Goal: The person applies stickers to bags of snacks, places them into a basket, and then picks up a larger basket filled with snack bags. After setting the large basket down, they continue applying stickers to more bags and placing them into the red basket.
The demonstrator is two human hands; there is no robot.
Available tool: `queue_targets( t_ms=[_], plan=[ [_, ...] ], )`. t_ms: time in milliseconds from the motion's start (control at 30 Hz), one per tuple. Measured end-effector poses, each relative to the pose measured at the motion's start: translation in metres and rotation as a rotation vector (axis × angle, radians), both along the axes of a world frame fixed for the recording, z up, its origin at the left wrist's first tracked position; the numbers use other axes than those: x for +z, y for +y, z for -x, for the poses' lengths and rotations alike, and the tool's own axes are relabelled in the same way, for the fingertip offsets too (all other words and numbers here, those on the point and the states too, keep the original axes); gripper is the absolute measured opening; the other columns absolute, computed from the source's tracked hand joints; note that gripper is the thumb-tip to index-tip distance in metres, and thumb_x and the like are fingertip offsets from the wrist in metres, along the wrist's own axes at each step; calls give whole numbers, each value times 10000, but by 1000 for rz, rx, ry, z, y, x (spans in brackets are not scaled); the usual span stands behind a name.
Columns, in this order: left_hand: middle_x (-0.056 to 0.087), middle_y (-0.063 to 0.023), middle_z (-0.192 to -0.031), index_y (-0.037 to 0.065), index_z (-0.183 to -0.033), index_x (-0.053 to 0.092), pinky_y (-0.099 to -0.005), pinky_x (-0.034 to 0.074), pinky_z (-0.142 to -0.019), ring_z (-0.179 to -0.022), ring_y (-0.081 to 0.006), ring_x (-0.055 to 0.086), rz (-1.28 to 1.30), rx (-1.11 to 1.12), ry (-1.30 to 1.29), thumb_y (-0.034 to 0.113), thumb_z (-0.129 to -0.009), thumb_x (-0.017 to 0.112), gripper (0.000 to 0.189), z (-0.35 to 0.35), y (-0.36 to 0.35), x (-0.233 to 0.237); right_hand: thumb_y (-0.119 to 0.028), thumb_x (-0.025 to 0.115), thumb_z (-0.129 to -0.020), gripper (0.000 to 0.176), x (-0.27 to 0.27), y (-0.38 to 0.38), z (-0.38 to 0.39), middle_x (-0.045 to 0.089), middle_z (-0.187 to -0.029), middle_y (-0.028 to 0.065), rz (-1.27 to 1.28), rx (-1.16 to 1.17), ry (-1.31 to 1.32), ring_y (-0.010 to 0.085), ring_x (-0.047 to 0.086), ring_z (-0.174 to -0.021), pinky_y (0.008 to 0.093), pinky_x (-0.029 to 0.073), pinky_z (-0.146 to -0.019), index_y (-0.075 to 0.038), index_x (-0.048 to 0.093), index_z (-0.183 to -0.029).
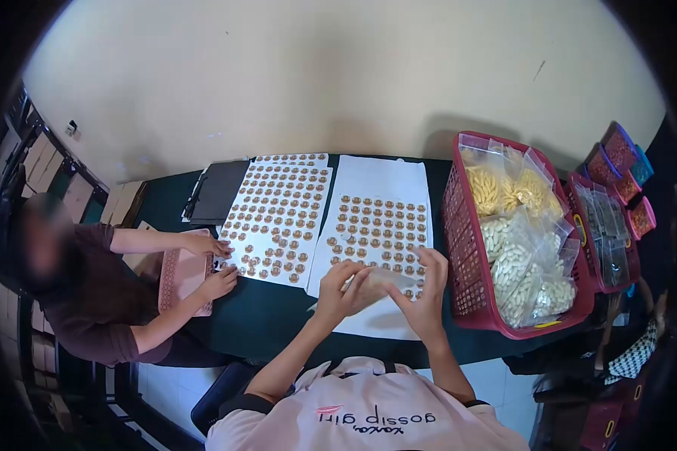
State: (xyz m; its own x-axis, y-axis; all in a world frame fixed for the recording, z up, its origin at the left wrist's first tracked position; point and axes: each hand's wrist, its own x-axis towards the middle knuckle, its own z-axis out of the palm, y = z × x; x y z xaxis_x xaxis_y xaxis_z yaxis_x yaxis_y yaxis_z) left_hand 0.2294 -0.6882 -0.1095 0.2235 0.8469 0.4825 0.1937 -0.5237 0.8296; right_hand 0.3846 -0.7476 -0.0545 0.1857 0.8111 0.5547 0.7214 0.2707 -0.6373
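Note:
A clear plastic bag [370, 287] is held above the lower part of the right sheet of stickers [380, 180]. My left hand [340, 292] has its fingers closed on the bag's left side. On the bag's right side is my right hand [424, 295], with fingers and thumb spread apart and the thumb against the plastic. What the bag contains, if anything, I cannot make out. Rows of small round brown stickers cover much of the white sheet beneath, and part of them is hidden by my hands.
A co-worker [90, 293] at the left touches another sticker sheet [278, 203] beside a pink tray [174, 297]. A red basket [455, 225] of bagged yellow and white pieces stands at right. Beyond it are a smaller red basket [617, 282] and colourful small baskets [605, 165]. A black folder [222, 192] lies at the back.

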Motion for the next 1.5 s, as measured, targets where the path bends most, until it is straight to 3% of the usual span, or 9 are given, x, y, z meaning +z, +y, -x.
queue_targets(
  t_ms=[67, 200, 833, 900, 1100, 1167, 1233, 1400, 1500],
  plan=[
    [581, -120, -795, -1, -867, 601, -317, 437, -648, -734, -250, 557, -51, -33, 32, 76, -782, 578, 117, 2, -2, 2, -186, 720, -645, 354, 9, 5, -2, 517, -892, 78, 10, 113, -272, 236, 506, -865, 312, 391, -660, -64, 549, -929],
    [581, -108, -750, 5, -839, 609, -311, 436, -622, -695, -242, 558, -151, -117, 159, 78, -770, 597, 101, 7, 2, 14, -150, 682, -688, 182, -11, 18, 8, 537, -662, 78, 31, 279, -81, 243, 544, -637, 329, 391, -580, -33, 543, -704],
    [583, -78, -729, -21, -802, 575, -261, 424, -654, -705, -150, 551, -101, 332, -120, -10, -788, 484, 93, 46, 22, 39, -18, 608, -716, 104, -23, -5, 23, 528, -665, 76, 36, 235, 95, 200, 540, -557, 284, 425, -499, -19, 506, -698],
    [556, -26, -793, -5, -840, 541, -241, 410, -673, -773, -85, 510, 155, 537, -522, 155, -895, 444, 195, 70, 34, 50, -24, 609, -727, 105, -46, -11, 11, 530, -651, 72, 74, 184, 82, 174, 540, -552, 276, 421, -490, -14, 508, -701],
    [460, -1, -715, 56, -808, 443, -201, 384, -639, -680, -70, 442, -111, 423, -610, 142, -931, 351, 176, 124, 49, 59, -73, 580, -805, 122, -91, -26, -27, 561, -677, 32, 325, 144, 330, 64, 520, -603, 219, 427, -529, 8, 545, -720],
    [432, 0, -694, 71, -782, 438, -208, 375, -641, -685, -91, 438, 27, 262, -793, 122, -906, 402, 139, 104, 42, 50, -135, 517, -858, 175, -93, -18, -20, 561, -676, 27, 508, 256, 813, 72, 527, -619, 209, 438, -569, 5, 567, -767],
    [418, 12, -664, 85, -762, 450, -209, 355, -602, -638, -92, 411, 207, -106, -1276, 147, -888, 446, 141, 86, 47, 42, -283, 463, -897, 301, -101, -12, -19, 570, -794, 53, 616, 383, 728, 100, 553, -703, 229, 462, -642, 2, 553, -928],
    [365, 12, -600, 88, -749, 453, -183, 310, -547, -556, -84, 313, 686, -914, -1510, 177, -892, 403, 176, 45, 37, 35, -480, 492, -824, 655, -104, -16, 13, 498, -1174, 127, 915, 858, 1695, 210, 532, -1023, 364, 445, -856, -17, 338, -1261],
    [483, -31, -736, 71, -907, 496, -233, 393, -635, -659, -119, 435, 664, -1229, -1560, 180, -915, 352, 181, 31, 51, 10, -430, 546, -814, 633, -69, -17, 12, 504, -1165, 110, 836, 913, 1473, 203, 525, -1040, 358, 434, -882, -9, 353, -1245]
  ],
)
